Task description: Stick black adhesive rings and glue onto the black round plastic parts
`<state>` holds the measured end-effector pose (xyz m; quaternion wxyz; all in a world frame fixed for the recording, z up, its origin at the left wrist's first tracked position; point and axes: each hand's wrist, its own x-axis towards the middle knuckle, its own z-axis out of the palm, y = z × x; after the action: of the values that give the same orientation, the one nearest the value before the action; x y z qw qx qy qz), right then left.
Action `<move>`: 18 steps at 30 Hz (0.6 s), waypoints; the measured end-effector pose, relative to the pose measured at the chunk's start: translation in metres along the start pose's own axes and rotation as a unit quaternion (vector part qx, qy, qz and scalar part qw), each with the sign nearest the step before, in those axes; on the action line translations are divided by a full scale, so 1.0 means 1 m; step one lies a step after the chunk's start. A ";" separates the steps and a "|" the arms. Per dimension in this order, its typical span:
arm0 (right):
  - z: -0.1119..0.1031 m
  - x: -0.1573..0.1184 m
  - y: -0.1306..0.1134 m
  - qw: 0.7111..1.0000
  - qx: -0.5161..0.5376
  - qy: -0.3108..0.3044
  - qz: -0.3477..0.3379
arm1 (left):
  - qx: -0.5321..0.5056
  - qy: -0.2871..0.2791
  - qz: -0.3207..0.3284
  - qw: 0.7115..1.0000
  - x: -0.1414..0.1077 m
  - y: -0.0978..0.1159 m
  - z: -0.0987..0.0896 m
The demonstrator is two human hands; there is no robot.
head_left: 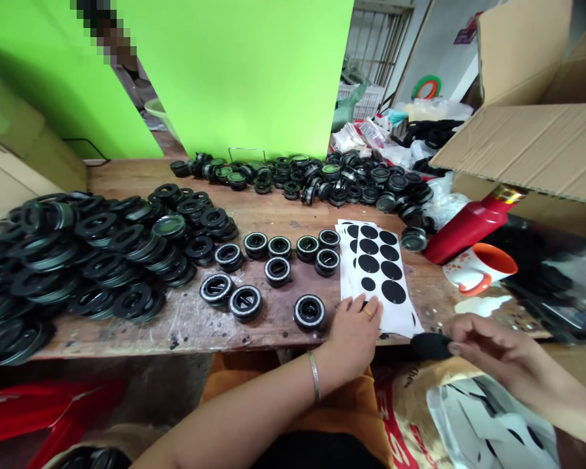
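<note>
My left hand [355,332] lies flat on the lower end of a stack of white sticker sheets [407,306], its fingers slightly apart. Rows of black round stickers [393,291] cover the top sheet. Off the table's front edge, my right hand [488,345] pinches a black disc [430,346] between thumb and fingers. Left of the sheets stand several round black parts with pale speckled rings, one [309,312] close to my left hand.
Black round parts [131,241] are heaped at the left, more [293,176] along the back. A red bottle [473,225], an orange-white mug [478,268] and a cardboard box [527,143] stand right. Below my right hand, an open bag [405,417] holds white scraps.
</note>
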<state>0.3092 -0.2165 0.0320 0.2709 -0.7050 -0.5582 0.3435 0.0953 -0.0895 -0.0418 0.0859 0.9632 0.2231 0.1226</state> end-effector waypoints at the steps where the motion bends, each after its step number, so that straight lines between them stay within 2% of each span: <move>1: 0.000 0.000 -0.001 1.000 0.020 0.021 0.009 | -0.012 -0.003 -0.002 1.000 0.000 -0.001 -0.001; 4: 0.012 0.018 0.000 0.995 0.083 0.052 0.037 | -0.059 -0.008 -0.012 0.998 -0.001 -0.003 -0.003; 6: 0.024 0.037 0.003 0.991 0.119 0.030 0.059 | -0.085 -0.010 -0.019 0.996 -0.004 -0.005 -0.005; 8: 0.036 0.055 0.009 0.991 0.110 0.009 0.079 | -0.099 -0.013 -0.023 0.995 -0.008 -0.007 -0.008; 10: 0.046 0.069 0.015 0.996 0.033 0.016 0.084 | -0.107 -0.017 -0.026 0.994 -0.010 -0.008 -0.010; 12: 0.055 0.077 0.019 0.993 -0.089 0.047 0.065 | -0.114 -0.017 -0.027 0.993 -0.011 -0.008 -0.011; 15: 0.067 0.077 0.020 0.961 -0.255 0.110 -0.002 | -0.116 -0.016 -0.023 0.993 -0.009 -0.009 -0.011; 18: 0.079 0.071 0.017 0.915 -0.361 0.173 -0.052 | -0.107 -0.001 -0.019 0.994 -0.007 -0.010 -0.012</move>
<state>0.2675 -0.1512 -0.0432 0.1080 -0.7731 -0.6246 -0.0231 0.0820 -0.0826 -0.0337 0.1915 0.9443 0.2264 0.1429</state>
